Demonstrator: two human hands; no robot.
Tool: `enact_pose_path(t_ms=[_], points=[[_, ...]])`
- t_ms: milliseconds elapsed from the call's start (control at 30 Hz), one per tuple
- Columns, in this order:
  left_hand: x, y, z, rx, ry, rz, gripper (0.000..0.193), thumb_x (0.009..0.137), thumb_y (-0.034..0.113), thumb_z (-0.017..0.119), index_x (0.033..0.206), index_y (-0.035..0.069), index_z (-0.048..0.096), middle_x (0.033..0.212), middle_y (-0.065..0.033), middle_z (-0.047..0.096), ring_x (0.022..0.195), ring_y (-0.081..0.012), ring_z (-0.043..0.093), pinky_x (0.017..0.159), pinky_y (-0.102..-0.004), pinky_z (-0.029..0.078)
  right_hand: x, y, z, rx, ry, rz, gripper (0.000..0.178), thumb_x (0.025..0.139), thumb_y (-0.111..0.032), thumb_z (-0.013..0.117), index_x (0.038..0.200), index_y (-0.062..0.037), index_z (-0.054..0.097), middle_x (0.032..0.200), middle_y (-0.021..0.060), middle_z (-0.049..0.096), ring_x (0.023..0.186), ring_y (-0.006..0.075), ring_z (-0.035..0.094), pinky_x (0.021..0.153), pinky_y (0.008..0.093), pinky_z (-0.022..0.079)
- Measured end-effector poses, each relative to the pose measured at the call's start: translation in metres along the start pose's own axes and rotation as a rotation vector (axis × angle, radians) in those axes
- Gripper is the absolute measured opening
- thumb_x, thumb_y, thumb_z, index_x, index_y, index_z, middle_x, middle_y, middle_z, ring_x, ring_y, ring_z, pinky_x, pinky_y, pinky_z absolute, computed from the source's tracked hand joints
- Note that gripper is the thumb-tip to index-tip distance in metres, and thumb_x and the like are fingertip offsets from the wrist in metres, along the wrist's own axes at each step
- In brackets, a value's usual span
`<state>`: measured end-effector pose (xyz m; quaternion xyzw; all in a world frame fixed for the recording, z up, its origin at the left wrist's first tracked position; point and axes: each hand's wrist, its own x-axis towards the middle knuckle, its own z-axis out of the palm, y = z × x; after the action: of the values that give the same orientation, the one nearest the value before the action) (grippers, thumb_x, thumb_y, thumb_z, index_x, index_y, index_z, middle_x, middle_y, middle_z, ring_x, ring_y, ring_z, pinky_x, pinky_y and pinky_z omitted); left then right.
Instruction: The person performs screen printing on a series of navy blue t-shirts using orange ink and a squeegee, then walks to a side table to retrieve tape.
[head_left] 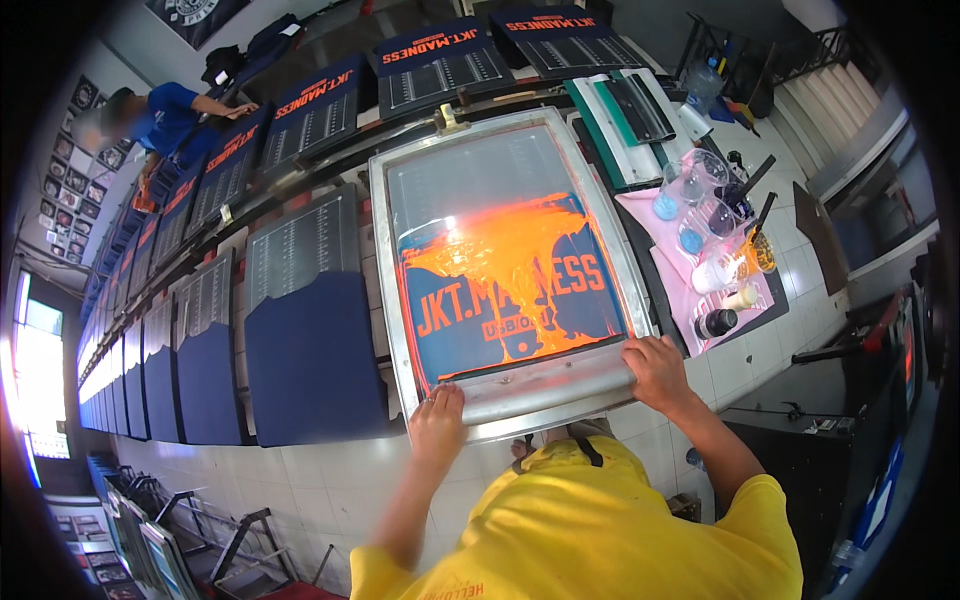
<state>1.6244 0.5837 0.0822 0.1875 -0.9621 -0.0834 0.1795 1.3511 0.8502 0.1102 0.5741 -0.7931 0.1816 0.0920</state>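
A silver-framed printing screen [384,270] lies flat in front of me over a dark navy fabric piece. Bright orange ink [490,255] spreads across the mesh in a thick, uneven pool, with orange lettering showing around it. At the near end of the screen rests a wide grey squeegee [540,385]. My left hand [437,420] is closed on its left end, fingers over the top. Its right end is gripped by my right hand [657,372], close to the frame's right corner. The squeegee's blade edge is hidden from this angle.
Boards with navy fabric [310,350] line the left; printed ones [435,60] stand along the far side. Spare squeegees [625,120] lie at the far right. Beside me, a pink cloth [690,300] holds cups and ink containers. A person in blue [170,120] works at far left.
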Motion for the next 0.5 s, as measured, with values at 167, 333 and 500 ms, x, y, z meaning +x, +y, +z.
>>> enact_pose_path(t_ms=[167, 333, 500], points=[[0.023, -0.008, 0.007, 0.026, -0.020, 0.016, 0.036, 0.059, -0.001, 0.070, 0.094, 0.006, 0.066, 0.105, -0.0079, 0.070, 0.086, -0.0254, 0.070, 0.070, -0.0343, 0.056, 0.018, 0.019, 0.013, -0.013, -0.008, -0.025, 0.027, 0.059, 0.003, 0.065, 0.084, -0.0040, 0.059, 0.091, 0.0059, 0.060, 0.082, 0.0256, 0.058, 0.072, 0.0388, 0.043], [0.080, -0.042, 0.023, 0.100, -0.036, 0.027, 0.040, 0.055, -0.001, 0.071, 0.094, 0.007, 0.065, 0.099, -0.0077, 0.069, 0.074, -0.0252, 0.068, 0.064, -0.0360, 0.055, 0.077, 0.055, 0.029, -0.028, -0.024, -0.077, 0.028, 0.056, -0.002, 0.069, 0.083, -0.0046, 0.060, 0.090, 0.0071, 0.059, 0.081, 0.0270, 0.058, 0.072, 0.0401, 0.044], [0.144, -0.070, 0.031, 0.066, -0.039, 0.004, 0.029, 0.063, 0.001, 0.070, 0.091, 0.008, 0.064, 0.091, -0.0084, 0.068, 0.072, -0.0275, 0.067, 0.064, -0.0379, 0.056, 0.138, 0.084, 0.045, -0.050, -0.019, -0.054, 0.027, 0.055, -0.004, 0.073, 0.080, -0.0047, 0.061, 0.085, 0.0090, 0.062, 0.082, 0.0289, 0.060, 0.074, 0.0407, 0.045]])
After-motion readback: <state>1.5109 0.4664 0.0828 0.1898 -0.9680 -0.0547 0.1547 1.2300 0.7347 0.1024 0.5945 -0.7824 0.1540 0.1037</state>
